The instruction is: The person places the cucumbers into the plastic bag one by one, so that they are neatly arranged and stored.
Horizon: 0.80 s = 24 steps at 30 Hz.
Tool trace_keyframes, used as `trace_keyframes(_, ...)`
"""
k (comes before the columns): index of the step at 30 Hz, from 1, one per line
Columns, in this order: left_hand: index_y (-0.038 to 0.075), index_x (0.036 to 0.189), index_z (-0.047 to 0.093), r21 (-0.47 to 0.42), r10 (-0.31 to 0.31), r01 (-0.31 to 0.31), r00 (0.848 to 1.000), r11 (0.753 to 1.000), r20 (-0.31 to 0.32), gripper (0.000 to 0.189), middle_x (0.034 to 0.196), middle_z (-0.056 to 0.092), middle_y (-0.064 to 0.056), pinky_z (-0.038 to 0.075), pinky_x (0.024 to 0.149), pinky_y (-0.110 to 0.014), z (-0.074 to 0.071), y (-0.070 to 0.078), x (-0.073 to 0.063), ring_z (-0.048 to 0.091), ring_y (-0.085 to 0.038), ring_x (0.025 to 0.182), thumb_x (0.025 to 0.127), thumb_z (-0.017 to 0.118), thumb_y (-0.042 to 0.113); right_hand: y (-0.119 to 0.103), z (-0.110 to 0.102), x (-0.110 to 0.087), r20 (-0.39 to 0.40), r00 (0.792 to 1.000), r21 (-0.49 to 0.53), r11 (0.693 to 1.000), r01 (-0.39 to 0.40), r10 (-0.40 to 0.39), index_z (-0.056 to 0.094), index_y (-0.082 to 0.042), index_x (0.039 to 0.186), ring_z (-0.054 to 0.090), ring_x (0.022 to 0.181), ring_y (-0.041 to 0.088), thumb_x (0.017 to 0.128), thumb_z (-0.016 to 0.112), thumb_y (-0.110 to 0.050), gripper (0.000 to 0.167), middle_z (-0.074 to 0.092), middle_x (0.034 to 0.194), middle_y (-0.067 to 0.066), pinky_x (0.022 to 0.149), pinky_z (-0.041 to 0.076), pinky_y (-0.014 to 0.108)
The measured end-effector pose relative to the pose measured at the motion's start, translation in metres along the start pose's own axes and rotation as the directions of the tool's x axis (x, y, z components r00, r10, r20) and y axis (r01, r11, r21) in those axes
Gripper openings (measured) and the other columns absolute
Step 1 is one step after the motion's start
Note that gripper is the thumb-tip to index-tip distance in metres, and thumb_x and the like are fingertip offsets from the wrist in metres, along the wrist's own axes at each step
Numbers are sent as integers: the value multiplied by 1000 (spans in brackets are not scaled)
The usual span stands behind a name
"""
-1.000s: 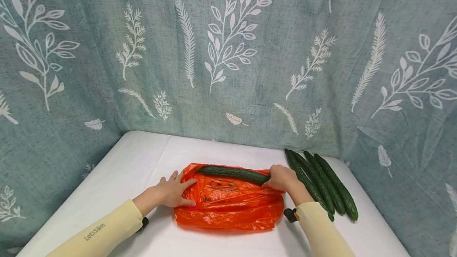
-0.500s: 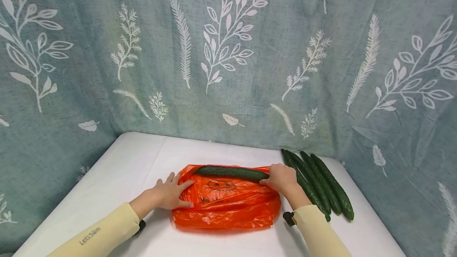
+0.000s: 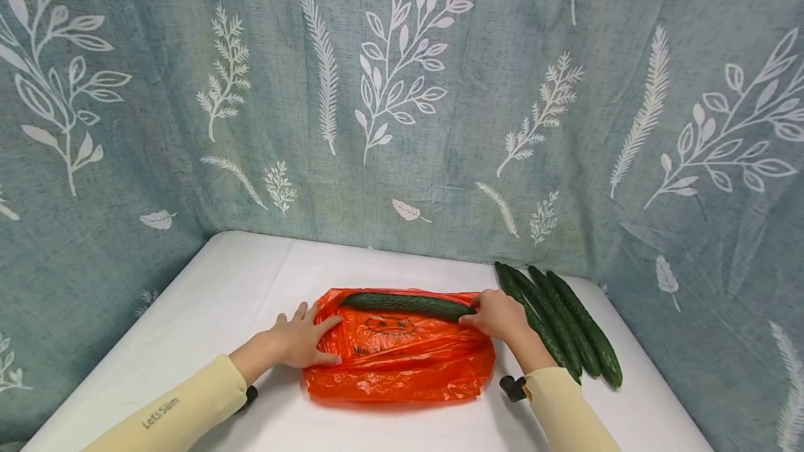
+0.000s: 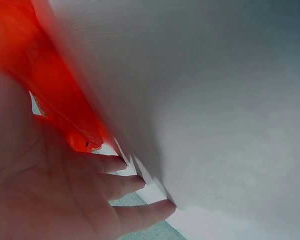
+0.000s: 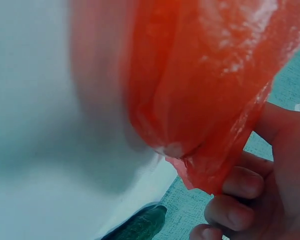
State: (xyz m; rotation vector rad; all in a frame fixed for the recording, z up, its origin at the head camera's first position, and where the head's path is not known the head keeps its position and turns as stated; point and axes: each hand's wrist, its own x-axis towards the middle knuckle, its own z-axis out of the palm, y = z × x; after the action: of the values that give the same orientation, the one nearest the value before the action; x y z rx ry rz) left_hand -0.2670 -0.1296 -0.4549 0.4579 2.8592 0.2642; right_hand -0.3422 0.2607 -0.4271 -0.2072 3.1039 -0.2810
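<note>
The cucumber (image 3: 402,304) is lying along the 12 o'clock side of the red bag (image 3: 389,388), barely shifting since a moment ago, so seemingly settled. At 9, the left hand (image 3: 300,342) is resting, fingers (image 3: 331,324) spread, gripping nothing; at 2, the right hand (image 3: 502,315) is pinching the bag's edge.

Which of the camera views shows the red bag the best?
The head view: it shows the bag sharp and nearly whole, with a cucumber at its opening. The left wrist view shows only a piece at the upper left; the right wrist view, one end close up, partly blurred.
</note>
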Motion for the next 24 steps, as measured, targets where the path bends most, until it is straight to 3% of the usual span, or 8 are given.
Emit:
trace_keyframes(4,24,156,39,-4,2,-2,1000,1000,1,86,159,31,-27,25,108,-77,0,0,0,24,-53,147,86,65,68,2,-1,-2,-40,999,76,997,4,-1,76,-14,117,67,82,20,81,82,-45,48,75,106,5,63,54,37)
trace_keyframes(9,23,156,39,-3,1,-1,1000,1000,0,86,158,31,-27,25,108,-77,0,1,-1,24,-53,147,86,64,67,7,-2,-6,-78,997,192,981,14,1,75,-15,120,62,74,16,84,81,-44,47,74,103,6,62,51,34)
trace_keyframes(13,24,156,39,-3,5,-5,1000,1000,-3,86,158,31,-27,25,108,-77,0,0,-1,24,-53,147,86,64,68,11,-7,-13,-90,996,299,954,19,8,73,-11,123,57,70,17,86,79,-39,47,70,94,6,59,46,33)
trace_keyframes(19,24,156,38,-11,3,-3,1000,1000,-1,86,159,29,-28,24,108,-77,0,1,-1,23,-53,147,87,64,67,23,-11,-21,-120,992,409,912,15,38,71,-8,124,42,56,18,88,78,-36,46,48,64,3,51,31,30)
trace_keyframes(24,23,156,38,-9,2,-2,1000,1000,-3,86,158,30,-29,25,107,-78,-1,2,-2,23,-54,147,87,64,67,34,-16,-27,-122,989,487,873,-15,85,70,-8,125,36,57,18,90,76,-35,45,38,62,0,51,29,30)
